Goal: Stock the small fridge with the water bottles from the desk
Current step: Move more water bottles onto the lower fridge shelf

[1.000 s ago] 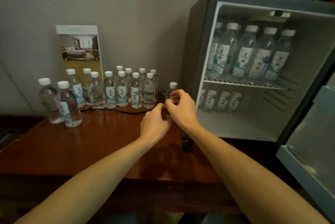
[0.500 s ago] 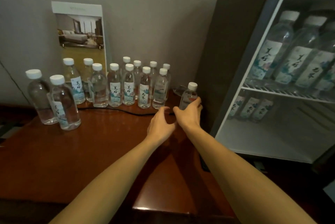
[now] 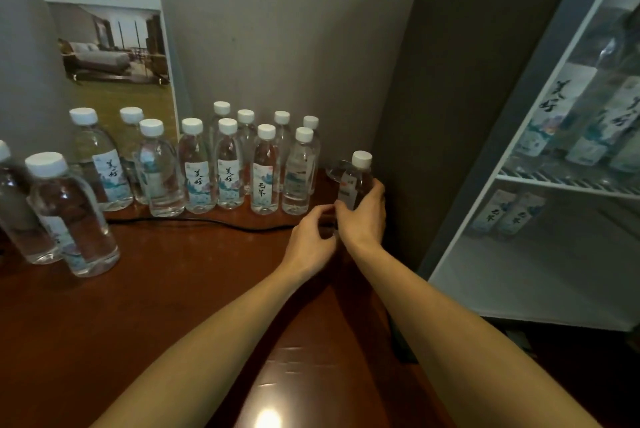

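Forearms come in bare from the bottom edge, both reaching out over the reddish wooden desk [image 3: 166,306]. The left hand [image 3: 308,237] hovers low over the desktop with its fingers loosely curved, and I see nothing between thumb and forefinger. Its fingertips sit right up against the right thumb, and I honestly can't tell if they touch the bottle too. The right hand [image 3: 365,220] is wrapped round the lower half of a small water bottle [image 3: 358,178], which is upright with a white cap, at the desk's right end just beside the dark side wall of the fridge [image 3: 450,98].

A black cable [image 3: 207,221] runs along the desk just behind the left hand. Off to the left, two more bottles [image 3: 69,216] stand apart, nearer the front. Behind the cable is the main bunch of bottles [image 3: 228,164], all upright and capped, roughly two rows deep. A brochure [image 3: 110,47] with a bedroom photo leans on the grey wall [image 3: 294,29] behind them.

The fridge is open on the right. There are blurry stocked bottles [image 3: 554,123] on its wire shelf [image 3: 568,182] and a couple of lower bottles [image 3: 509,213] underneath.
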Available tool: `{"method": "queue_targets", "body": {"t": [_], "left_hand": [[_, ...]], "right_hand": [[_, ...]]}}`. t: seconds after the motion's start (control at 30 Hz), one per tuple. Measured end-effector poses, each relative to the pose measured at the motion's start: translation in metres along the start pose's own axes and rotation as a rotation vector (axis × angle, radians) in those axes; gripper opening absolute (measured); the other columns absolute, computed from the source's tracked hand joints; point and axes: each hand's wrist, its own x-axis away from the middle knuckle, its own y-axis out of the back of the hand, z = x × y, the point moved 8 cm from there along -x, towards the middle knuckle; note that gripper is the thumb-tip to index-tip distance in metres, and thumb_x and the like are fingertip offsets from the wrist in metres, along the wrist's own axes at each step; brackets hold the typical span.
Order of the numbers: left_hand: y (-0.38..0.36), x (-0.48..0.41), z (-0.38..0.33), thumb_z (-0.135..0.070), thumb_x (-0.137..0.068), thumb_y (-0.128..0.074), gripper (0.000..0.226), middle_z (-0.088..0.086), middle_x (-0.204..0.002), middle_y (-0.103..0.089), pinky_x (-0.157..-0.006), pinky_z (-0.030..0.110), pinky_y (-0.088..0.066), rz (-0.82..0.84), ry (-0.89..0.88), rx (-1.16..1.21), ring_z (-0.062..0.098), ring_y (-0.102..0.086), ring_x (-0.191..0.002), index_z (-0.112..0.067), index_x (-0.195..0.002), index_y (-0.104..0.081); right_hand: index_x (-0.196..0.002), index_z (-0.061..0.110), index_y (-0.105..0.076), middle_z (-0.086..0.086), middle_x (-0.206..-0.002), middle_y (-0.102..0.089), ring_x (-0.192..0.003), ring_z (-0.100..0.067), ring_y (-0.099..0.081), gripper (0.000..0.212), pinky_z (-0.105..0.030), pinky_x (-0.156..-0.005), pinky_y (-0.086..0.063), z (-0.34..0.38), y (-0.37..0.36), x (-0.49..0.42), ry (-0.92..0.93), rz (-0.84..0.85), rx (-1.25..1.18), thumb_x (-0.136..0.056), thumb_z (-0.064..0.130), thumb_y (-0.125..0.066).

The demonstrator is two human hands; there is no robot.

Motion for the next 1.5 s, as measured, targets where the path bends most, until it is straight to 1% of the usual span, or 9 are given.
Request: {"method": "queue_targets", "body": {"t": [0.17,0.3,0.4,0.5,0.7,0.93,1.23,1.37,1.5], "left_hand": [[0.01,0.013,-0.008,-0.014,-0.089,-0.073,0.048,-0.013,-0.115,-0.07,-0.094,0.042,-0.06,-0.009,0.046,-0.023,0.008,-0.069,-0.106,-0.031,-0.132,-0.059],[0.024,0.032,-0.022,-0.029,-0.083,-0.073,0.045,-0.009,-0.114,-0.073,-0.099,0.044,-0.057,0.009,0.07,-0.069,0.013,-0.069,-0.108,-0.031,-0.127,-0.064],[0.035,0.047,-0.029,-0.042,-0.064,-0.074,0.059,-0.007,-0.111,-0.076,-0.101,0.045,-0.057,0.057,0.043,-0.067,0.013,-0.071,-0.108,-0.032,-0.123,-0.068],[0.045,0.07,-0.04,-0.029,-0.065,-0.08,0.06,-0.003,-0.111,-0.079,-0.1,0.049,-0.058,0.131,-0.003,-0.042,0.014,-0.074,-0.107,-0.031,-0.123,-0.069],[0.061,0.122,-0.076,-0.04,-0.066,-0.091,0.06,-0.01,-0.112,-0.078,-0.1,0.05,-0.058,0.104,-0.079,-0.111,0.011,-0.073,-0.109,-0.037,-0.122,-0.07],[0.037,0.188,-0.138,-0.053,-0.075,-0.083,0.038,-0.015,-0.091,-0.076,-0.08,0.044,-0.061,-0.076,-0.159,-0.284,0.006,-0.071,-0.089,-0.04,-0.107,-0.067],[-0.05,0.22,-0.184,-0.035,-0.079,-0.076,0.034,-0.009,-0.083,-0.064,-0.058,0.035,-0.037,-0.21,-0.156,-0.295,0.021,-0.061,-0.078,-0.031,-0.091,-0.046],[-0.095,0.206,-0.194,-0.055,-0.075,-0.08,0.048,-0.012,-0.098,-0.068,-0.072,0.04,-0.052,-0.133,-0.197,-0.243,0.016,-0.066,-0.092,-0.031,-0.107,-0.053],[-0.14,0.189,-0.195,-0.055,-0.085,-0.078,0.048,-0.015,-0.106,-0.068,-0.087,0.036,-0.058,0.046,-0.224,-0.116,0.01,-0.067,-0.102,-0.033,-0.122,-0.057]], "right_hand": [[-0.154,0.026,-0.03,-0.004,-0.147,-0.054,-0.137,-0.028,-0.052,0.077,-0.049,-0.109,-0.049,0.0,0.004,0.019,-0.008,0.069,-0.06,-0.091,0.01,-0.072],[-0.15,0.025,-0.031,-0.006,-0.138,-0.061,-0.128,-0.027,-0.06,0.074,-0.036,-0.097,-0.051,0.001,0.011,0.047,-0.009,0.139,-0.098,-0.091,0.009,-0.073],[-0.146,0.027,-0.031,-0.005,-0.137,-0.061,-0.128,-0.027,-0.06,0.077,-0.043,-0.102,-0.053,0.005,0.017,0.068,0.014,0.228,-0.123,-0.087,0.005,-0.075],[-0.149,0.027,-0.03,-0.002,-0.134,-0.062,-0.125,-0.021,-0.061,0.085,-0.043,-0.104,-0.053,0.017,0.028,0.089,0.048,0.382,-0.175,-0.084,0.004,-0.079],[-0.148,0.02,-0.039,0.008,-0.119,-0.064,-0.103,-0.001,-0.064,0.077,-0.02,-0.086,-0.053,0.043,0.065,0.134,0.197,0.556,-0.242,-0.084,-0.005,-0.074],[-0.148,0.023,-0.042,0.003,-0.13,-0.064,-0.117,-0.011,-0.064,0.076,-0.034,-0.098,-0.057,0.052,0.132,0.158,0.372,0.435,-0.223,-0.083,0.023,-0.082],[-0.142,0.023,-0.05,0.004,-0.129,-0.062,-0.121,-0.014,-0.058,0.082,-0.036,-0.099,-0.053,0.02,0.226,0.157,0.35,0.052,-0.002,-0.074,0.05,-0.086],[-0.129,0.024,-0.043,0.012,-0.103,-0.057,-0.099,-0.008,-0.061,0.07,-0.019,-0.073,-0.048,-0.009,0.267,0.134,0.211,-0.027,-0.145,-0.077,0.039,-0.088],[-0.126,0.022,-0.048,0.003,-0.116,-0.064,-0.107,-0.015,-0.065,0.07,-0.041,-0.091,-0.059,-0.042,0.293,0.108,0.102,-0.087,-0.233,-0.072,0.041,-0.089]]}}
